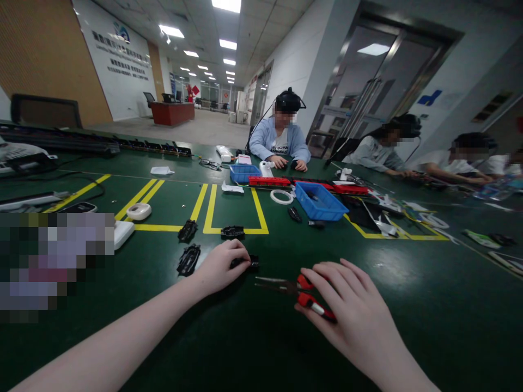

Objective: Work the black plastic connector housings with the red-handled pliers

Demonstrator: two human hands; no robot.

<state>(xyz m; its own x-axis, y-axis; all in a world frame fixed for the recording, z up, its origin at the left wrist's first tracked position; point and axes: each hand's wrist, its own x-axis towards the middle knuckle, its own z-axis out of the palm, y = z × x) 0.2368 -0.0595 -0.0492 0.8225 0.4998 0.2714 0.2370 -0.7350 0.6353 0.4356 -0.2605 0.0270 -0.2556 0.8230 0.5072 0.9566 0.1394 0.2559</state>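
Left hand (220,265): fingers closed on black part (254,263), toward the desk's (245,343) near edge. Right hand (353,307): holding pliers (291,287), handles spread, tips near the part; closing them calls for a squeeze.

Counting now: one left hand (223,267), one right hand (351,305), making two. Next, one pair of pliers (300,291). Three black parts in full view (188,260), plus one partly hidden black part (254,263): four. And on to blue bins (322,209), two of those, one large, one small. Just one white ring (272,196), one rounded white case (139,211). Across the counter (220,337), at least three people (280,139), too crowded at far right for an exact tally.
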